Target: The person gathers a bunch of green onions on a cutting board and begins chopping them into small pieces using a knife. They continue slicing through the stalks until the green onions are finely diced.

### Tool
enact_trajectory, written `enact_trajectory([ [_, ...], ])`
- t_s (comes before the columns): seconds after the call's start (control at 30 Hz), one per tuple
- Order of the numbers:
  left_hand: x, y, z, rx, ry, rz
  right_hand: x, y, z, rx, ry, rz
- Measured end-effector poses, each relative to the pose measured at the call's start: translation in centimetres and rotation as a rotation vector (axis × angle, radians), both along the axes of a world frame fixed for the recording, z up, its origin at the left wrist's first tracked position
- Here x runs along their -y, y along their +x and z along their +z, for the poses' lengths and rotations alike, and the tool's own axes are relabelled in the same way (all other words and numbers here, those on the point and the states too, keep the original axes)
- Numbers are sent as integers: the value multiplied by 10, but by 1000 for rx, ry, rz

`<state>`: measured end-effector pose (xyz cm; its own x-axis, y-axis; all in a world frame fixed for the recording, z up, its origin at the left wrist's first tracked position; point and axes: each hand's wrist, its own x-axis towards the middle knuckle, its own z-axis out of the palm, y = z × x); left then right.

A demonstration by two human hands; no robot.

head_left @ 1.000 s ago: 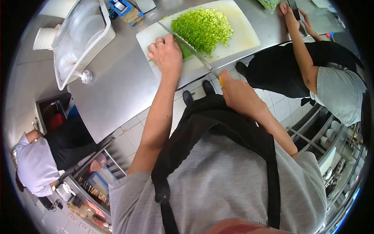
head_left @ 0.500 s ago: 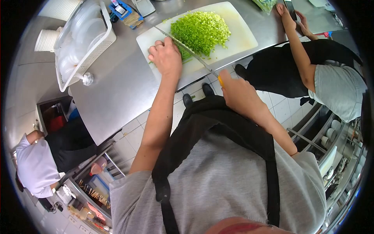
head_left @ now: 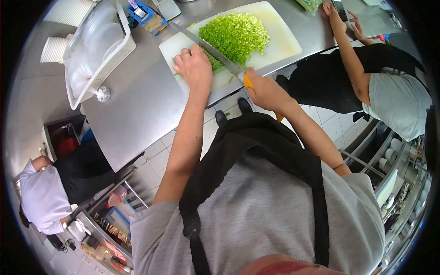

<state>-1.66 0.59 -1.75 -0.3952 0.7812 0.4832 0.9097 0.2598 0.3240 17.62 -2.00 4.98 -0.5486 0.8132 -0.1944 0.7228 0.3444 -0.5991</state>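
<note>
A white cutting board (head_left: 283,40) lies on the steel counter, bearing a heap of finely chopped green onions (head_left: 236,35). My left hand (head_left: 195,68) rests on the board's left part, its fingers curled over a bunch of uncut green onion stalks (head_left: 216,65), mostly hidden beneath the hand and blade. In my right hand (head_left: 265,90) is a knife (head_left: 219,55) with a yellow handle, gripped at the board's near edge. Its long blade runs up and left, between my left fingers and the chopped heap.
A white basket (head_left: 103,64) of clear plastic lids stands left, near stacked paper cups (head_left: 54,49). Behind the board are a blue holder (head_left: 149,17) and a metal container (head_left: 167,8). One person (head_left: 389,94) stands right with a phone (head_left: 339,9); another person (head_left: 50,192) is at left.
My right hand and the knife have moved up and left, further over the board. More of the blade's flat side shows now. My left hand has barely shifted.
</note>
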Motion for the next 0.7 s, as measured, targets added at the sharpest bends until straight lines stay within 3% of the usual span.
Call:
enact_trajectory([
  [0.2,1,-3,-2,11,49,-9,22,7,44,164,28,21],
  [0.4,1,-2,-1,9,31,-23,41,14,51,239,48,11],
  [0.57,4,-2,2,32,4,-35,30,5,20,233,-41,19],
  [0.7,3,-2,1,36,9,-30,2,-8,-5,52,2,-4],
])
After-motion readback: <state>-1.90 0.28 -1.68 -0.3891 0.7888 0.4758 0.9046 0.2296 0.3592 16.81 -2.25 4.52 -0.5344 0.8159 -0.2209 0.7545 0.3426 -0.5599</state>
